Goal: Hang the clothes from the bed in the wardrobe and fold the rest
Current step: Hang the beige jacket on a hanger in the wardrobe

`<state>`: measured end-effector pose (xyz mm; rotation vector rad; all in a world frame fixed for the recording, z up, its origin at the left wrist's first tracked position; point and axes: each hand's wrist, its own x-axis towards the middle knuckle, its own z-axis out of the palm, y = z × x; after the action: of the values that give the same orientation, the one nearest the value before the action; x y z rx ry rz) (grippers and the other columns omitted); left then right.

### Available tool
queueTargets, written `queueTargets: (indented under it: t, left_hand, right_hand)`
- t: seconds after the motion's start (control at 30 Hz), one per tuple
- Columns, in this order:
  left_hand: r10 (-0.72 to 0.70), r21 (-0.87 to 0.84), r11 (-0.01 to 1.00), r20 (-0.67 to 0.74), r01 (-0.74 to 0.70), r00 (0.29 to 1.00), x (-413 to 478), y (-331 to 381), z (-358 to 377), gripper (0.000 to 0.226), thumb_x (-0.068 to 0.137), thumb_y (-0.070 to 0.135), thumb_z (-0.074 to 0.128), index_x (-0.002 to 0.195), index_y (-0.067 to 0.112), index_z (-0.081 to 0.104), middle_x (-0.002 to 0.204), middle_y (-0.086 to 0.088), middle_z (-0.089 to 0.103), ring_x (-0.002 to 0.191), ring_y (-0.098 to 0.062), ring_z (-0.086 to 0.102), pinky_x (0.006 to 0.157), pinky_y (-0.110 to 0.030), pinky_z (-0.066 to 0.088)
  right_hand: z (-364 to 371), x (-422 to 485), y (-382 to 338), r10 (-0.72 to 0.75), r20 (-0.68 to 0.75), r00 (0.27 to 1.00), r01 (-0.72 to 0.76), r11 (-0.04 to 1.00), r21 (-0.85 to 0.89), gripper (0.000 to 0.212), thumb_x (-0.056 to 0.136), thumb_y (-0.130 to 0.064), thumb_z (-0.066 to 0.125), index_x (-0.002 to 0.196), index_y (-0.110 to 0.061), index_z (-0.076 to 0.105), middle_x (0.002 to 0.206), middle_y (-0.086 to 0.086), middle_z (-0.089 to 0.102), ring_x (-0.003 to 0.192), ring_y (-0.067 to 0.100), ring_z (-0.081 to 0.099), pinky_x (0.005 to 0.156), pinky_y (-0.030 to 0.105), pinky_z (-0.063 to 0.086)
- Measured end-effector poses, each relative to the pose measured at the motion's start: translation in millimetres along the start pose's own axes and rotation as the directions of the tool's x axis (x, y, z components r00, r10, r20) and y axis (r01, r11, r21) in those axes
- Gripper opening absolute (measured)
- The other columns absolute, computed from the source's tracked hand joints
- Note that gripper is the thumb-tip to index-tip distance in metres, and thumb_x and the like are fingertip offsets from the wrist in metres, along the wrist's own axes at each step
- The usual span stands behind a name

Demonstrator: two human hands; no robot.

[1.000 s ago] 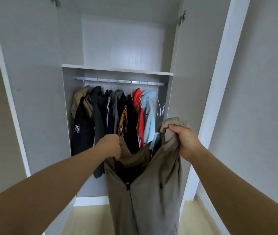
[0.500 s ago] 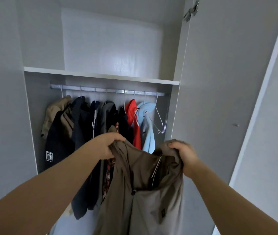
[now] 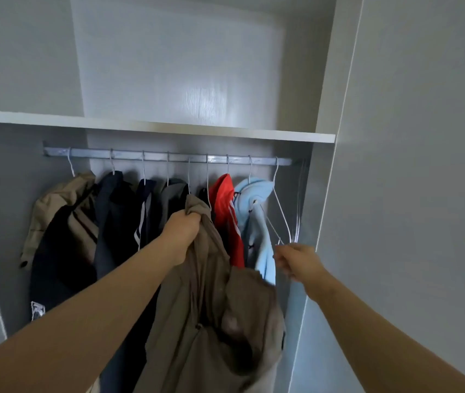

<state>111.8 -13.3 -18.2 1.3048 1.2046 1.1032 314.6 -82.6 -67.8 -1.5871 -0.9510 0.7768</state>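
A grey-brown jacket [image 3: 214, 321] hangs from my left hand [image 3: 181, 231], which grips its collar in front of the hanging clothes. My right hand [image 3: 293, 258] pinches the lower corner of an empty white wire hanger [image 3: 281, 214] that hangs at the right end of the metal rail [image 3: 168, 156]. On the rail hang a tan jacket [image 3: 55, 217], several dark garments [image 3: 123, 222], a red one [image 3: 225, 211] and a light blue one [image 3: 254, 222].
A white shelf [image 3: 151, 126] runs above the rail. The open wardrobe door [image 3: 412, 194] stands close on the right, and the wardrobe's side panel [image 3: 310, 222] is right beside my right hand.
My right hand let go of the jacket and moved right to the empty hanger. The left hand raised the jacket's collar, and the jacket now hangs from it alone. I moved closer to the rail.
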Motion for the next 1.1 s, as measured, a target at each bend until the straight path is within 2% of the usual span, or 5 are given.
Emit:
queueTargets:
  t: [0.13, 0.33, 0.53, 0.77, 1.1]
  left_hand:
    - [-0.041, -0.251, 0.966, 0.057, 0.054, 0.998, 46, 17, 24, 0.034, 0.097, 0.016, 0.043, 0.124, -0.002, 0.052, 0.070, -0.006, 0.053, 0.061, -0.017, 0.050, 0.052, -0.024, 0.044]
    - [-0.170, -0.420, 0.886, 0.097, 0.195, 0.981, 113, 32, 51, 0.027, 0.096, 0.018, 0.047, 0.075, 0.005, 0.059, 0.059, -0.010, 0.063, 0.065, -0.020, 0.053, 0.057, -0.029, 0.045]
    - [-0.244, -0.422, 0.870, 0.080, 0.254, 0.967, 159, 32, 62, 0.027, 0.095, 0.018, 0.047, 0.078, 0.002, 0.061, 0.059, -0.012, 0.065, 0.067, -0.026, 0.055, 0.058, -0.035, 0.044]
    - [-0.293, -0.444, 0.848, 0.062, 0.289, 0.954, 188, 22, 58, 0.026, 0.093, 0.020, 0.048, 0.078, 0.004, 0.062, 0.070, -0.011, 0.061, 0.066, -0.025, 0.056, 0.056, -0.033, 0.044]
    - [-0.288, -0.469, 0.829, 0.110, 0.306, 0.951, 156, 23, 43, 0.028, 0.093, 0.017, 0.043, 0.077, 0.001, 0.059, 0.073, -0.014, 0.061, 0.069, -0.028, 0.054, 0.058, -0.035, 0.044]
  right_hand:
    - [-3, 75, -4, -0.125, -0.102, 0.987, 0.098, 0.967, -0.234, 0.017, 0.085, -0.009, 0.055, 0.071, -0.007, 0.063, 0.063, 0.007, 0.057, 0.055, 0.017, 0.049, 0.054, 0.024, 0.038]
    - [-2, 181, -11, -0.198, -0.107, 0.974, 0.130, 0.882, -0.453, 0.024, 0.090, -0.008, 0.046, 0.105, -0.005, 0.064, 0.099, 0.016, 0.062, 0.094, 0.030, 0.058, 0.073, 0.025, 0.038]
    - [15, 253, -5, -0.138, -0.166, 0.976, 0.009, 0.796, -0.605, 0.045, 0.090, -0.004, 0.044, 0.134, -0.012, 0.041, 0.136, 0.019, 0.042, 0.126, 0.035, 0.039, 0.099, 0.036, 0.036]
    - [25, 280, -9, 0.091, -0.249, 0.964, -0.174, 0.925, -0.338, 0.035, 0.096, -0.003, 0.039, 0.129, 0.005, 0.048, 0.133, 0.024, 0.050, 0.124, 0.036, 0.047, 0.098, 0.036, 0.040]
    - [28, 231, -21, -0.010, -0.347, 0.938, -0.021, 0.996, -0.085, 0.016, 0.090, -0.009, 0.045, 0.092, -0.002, 0.059, 0.090, 0.023, 0.055, 0.081, 0.032, 0.055, 0.069, 0.031, 0.041]
